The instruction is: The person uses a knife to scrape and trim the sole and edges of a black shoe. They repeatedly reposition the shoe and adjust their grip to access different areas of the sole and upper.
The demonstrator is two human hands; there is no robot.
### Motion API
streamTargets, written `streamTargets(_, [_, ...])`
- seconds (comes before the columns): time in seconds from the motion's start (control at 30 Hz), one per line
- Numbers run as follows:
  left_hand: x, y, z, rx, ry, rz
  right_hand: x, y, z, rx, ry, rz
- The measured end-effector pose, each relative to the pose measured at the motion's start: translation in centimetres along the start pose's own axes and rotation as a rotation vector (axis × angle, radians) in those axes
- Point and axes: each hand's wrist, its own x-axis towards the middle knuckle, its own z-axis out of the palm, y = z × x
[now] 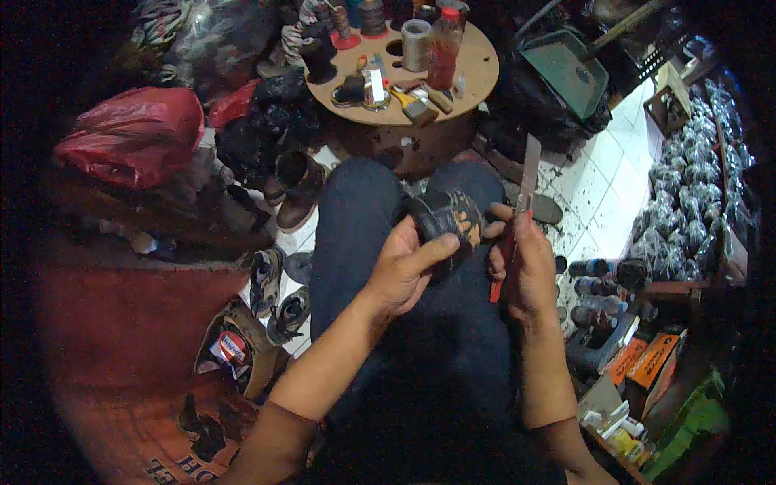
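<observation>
My left hand (404, 267) is wrapped round a black shoe (436, 212) above my lap, thumb pressed on its near side. Torn tan patches show on the shoe's right part; much of the rest is hidden by my hand or lost in the dark. To the right of it, my right hand (529, 267) grips a red-handled snap-off cutter knife (529, 170). Its long blade points up and away from me, apart from the shoe. The fingertips of that hand come close to the shoe's right edge; whether they touch it I cannot tell.
Ahead stands a round wooden table (347, 105) with thread spools (416, 44), a red-capped bottle (444, 52) and a yellow-handled brush (414, 105). Shoes (301, 190) and a red plastic bag (141, 133) lie left. On the right are wrapped bundles (679, 194) and orange boxes (651, 360).
</observation>
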Motion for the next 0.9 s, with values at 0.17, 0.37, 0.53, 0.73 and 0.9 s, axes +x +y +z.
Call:
streamTargets(0.17, [0.4, 0.6, -0.5, -0.19, 0.107, 0.057, -1.8, -0.8, -1.6, -0.133, 0.097, -0.056])
streamTargets(0.37, [1.4, 0.2, -0.7, -0.326, 0.185, -0.043, -2.4, -1.6, -0.9, -1.0, 0.197, -0.594])
streamTargets(0.53, [0.4, -0.8, 0.6, -0.183, 0.166, 0.008, -4.1, -1.6, -0.5, -1.085, 0.121, -0.683])
streamTargets(0.73, [-0.9, -2.2, 1.9, -0.198, 0.218, 0.017, -6.0, -0.9, -0.7, -1.269, 0.086, -0.679])
streamTargets(0.9, [-1.2, -2.9, 1.8, -0.187, 0.193, 0.027, -6.4, -1.4, -0.8, -1.35, 0.06, -0.673])
